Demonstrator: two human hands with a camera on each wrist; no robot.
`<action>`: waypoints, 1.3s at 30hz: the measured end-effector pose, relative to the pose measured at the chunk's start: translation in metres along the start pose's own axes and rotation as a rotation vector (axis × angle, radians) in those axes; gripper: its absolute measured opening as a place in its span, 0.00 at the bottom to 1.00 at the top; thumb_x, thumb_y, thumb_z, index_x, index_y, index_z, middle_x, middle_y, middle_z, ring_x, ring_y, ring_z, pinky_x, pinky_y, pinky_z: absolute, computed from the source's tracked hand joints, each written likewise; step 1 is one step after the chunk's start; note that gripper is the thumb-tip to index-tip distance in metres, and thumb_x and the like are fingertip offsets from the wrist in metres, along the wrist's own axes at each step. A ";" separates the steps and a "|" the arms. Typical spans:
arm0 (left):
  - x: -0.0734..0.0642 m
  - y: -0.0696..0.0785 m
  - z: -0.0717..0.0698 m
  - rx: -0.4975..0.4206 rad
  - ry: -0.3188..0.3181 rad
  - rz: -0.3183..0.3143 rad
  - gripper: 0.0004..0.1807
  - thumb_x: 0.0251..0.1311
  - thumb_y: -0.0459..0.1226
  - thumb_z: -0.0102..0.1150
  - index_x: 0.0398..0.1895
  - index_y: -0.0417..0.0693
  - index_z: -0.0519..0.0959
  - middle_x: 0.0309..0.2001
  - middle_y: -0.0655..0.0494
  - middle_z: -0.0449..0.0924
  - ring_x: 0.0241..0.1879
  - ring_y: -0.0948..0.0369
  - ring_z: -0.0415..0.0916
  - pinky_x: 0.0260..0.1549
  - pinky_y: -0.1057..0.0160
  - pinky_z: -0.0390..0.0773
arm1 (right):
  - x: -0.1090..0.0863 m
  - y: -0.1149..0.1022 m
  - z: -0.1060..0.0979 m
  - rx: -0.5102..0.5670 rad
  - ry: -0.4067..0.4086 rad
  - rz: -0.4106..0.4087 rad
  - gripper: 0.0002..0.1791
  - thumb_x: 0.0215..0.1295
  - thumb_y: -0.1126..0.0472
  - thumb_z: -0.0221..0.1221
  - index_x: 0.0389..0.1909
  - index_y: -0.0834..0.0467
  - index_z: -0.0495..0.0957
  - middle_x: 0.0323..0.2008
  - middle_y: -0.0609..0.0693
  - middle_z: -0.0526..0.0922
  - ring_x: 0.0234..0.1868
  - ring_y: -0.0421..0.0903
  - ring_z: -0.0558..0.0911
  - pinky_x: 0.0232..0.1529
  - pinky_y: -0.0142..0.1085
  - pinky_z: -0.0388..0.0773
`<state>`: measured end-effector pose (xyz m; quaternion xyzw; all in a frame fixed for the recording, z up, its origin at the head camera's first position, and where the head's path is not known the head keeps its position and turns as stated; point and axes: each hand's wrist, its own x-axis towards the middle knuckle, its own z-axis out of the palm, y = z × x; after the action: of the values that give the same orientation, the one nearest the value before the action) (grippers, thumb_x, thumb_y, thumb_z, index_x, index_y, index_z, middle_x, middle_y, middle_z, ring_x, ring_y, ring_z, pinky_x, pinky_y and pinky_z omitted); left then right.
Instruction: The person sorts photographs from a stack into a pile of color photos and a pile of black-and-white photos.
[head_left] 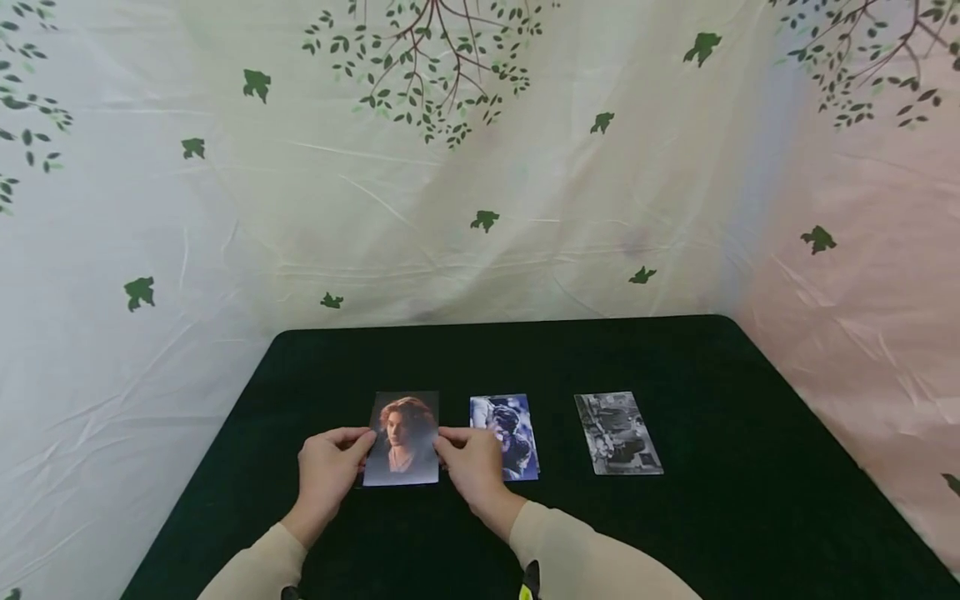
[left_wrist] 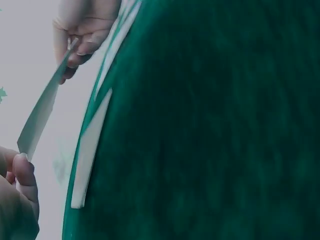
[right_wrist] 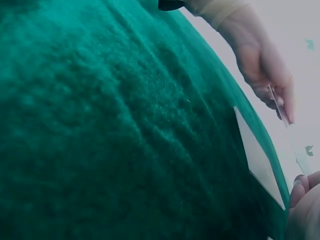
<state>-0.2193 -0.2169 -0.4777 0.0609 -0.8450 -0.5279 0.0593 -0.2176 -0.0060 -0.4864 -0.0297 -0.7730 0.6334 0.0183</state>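
Note:
Between both hands is a photo print (head_left: 401, 458) showing a portrait of a person with reddish hair. My left hand (head_left: 327, 471) pinches its left edge between thumb and fingers, and my right hand (head_left: 476, 468) pinches the right edge. In the left wrist view the print (left_wrist: 42, 112) is seen nearly edge-on, raised above the table. A flat pale card or stack (left_wrist: 92, 152) lies on the cloth below it. Just right of the held print, a blue-toned photo stack (head_left: 519, 442) is partly covered by my right hand.
A black-and-white photo (head_left: 618, 433) lies farther right on the dark green tablecloth (head_left: 712, 517). Behind the table hangs a pale curtain (head_left: 540, 267) printed with leaves and branches.

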 end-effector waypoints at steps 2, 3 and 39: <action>0.002 -0.004 -0.004 0.014 -0.007 0.011 0.14 0.62 0.44 0.62 0.43 0.45 0.84 0.32 0.50 0.79 0.28 0.58 0.77 0.26 0.65 0.78 | 0.002 0.000 0.005 -0.040 -0.002 -0.011 0.09 0.62 0.61 0.64 0.42 0.55 0.86 0.30 0.44 0.85 0.26 0.38 0.81 0.27 0.32 0.79; 0.003 -0.006 -0.006 0.019 -0.013 0.014 0.14 0.62 0.44 0.62 0.44 0.45 0.84 0.32 0.50 0.79 0.29 0.58 0.77 0.26 0.66 0.78 | 0.004 0.000 0.008 -0.069 -0.002 -0.028 0.09 0.62 0.61 0.64 0.42 0.55 0.86 0.30 0.44 0.85 0.27 0.37 0.81 0.27 0.32 0.78; 0.028 -0.026 -0.012 0.243 -0.188 0.031 0.12 0.61 0.36 0.62 0.46 0.41 0.83 0.37 0.53 0.82 0.28 0.62 0.78 0.26 0.63 0.78 | 0.018 0.008 0.023 -0.414 -0.108 -0.108 0.11 0.60 0.61 0.65 0.44 0.59 0.84 0.28 0.41 0.82 0.28 0.34 0.77 0.30 0.31 0.75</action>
<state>-0.2436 -0.2436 -0.4953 0.0051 -0.9053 -0.4243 -0.0199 -0.2371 -0.0259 -0.4995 0.0426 -0.8868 0.4601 0.0043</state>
